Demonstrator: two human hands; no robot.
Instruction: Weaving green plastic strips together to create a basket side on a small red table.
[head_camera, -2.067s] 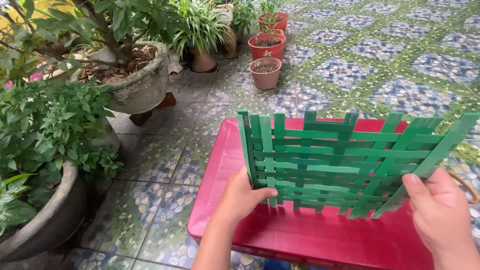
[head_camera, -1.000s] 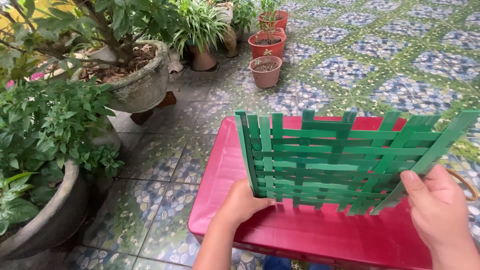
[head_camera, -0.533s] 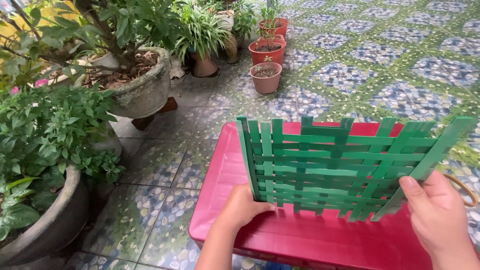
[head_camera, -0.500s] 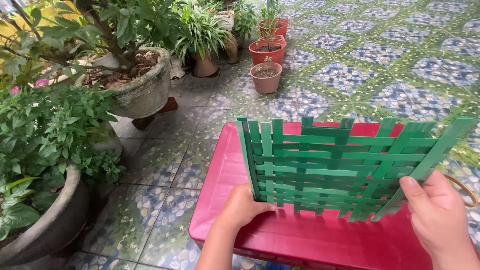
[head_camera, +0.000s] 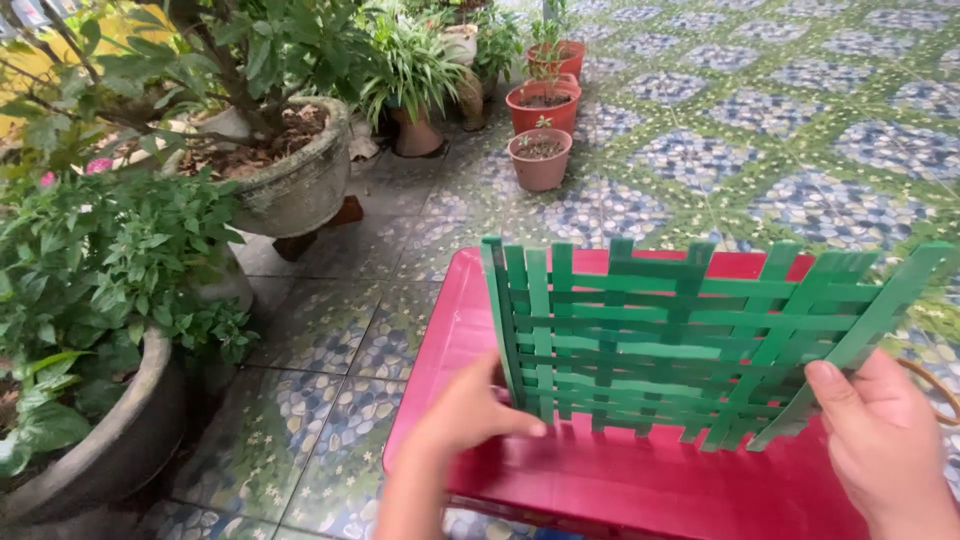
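Note:
A woven mat of flat green strips (head_camera: 690, 340) stands on edge over a red plastic table (head_camera: 640, 485). My left hand (head_camera: 465, 415) grips its lower left corner, fingers behind and thumb pressing the front bottom strips. My right hand (head_camera: 880, 440) holds the lower right corner, thumb on a slanted strip. Loose strip ends stick out along the top and right side, several of them slanting.
Large stone planters (head_camera: 290, 185) with bushes stand to the left, another grey pot (head_camera: 110, 440) at the near left. Small terracotta pots (head_camera: 540, 160) sit further back on the patterned tile floor (head_camera: 780, 130). A brown rim (head_camera: 935, 385) shows at the right edge.
The mat has barely shifted. My left thumb has slid along the bottom strips and my right thumb has crept slightly up the slanted strip.

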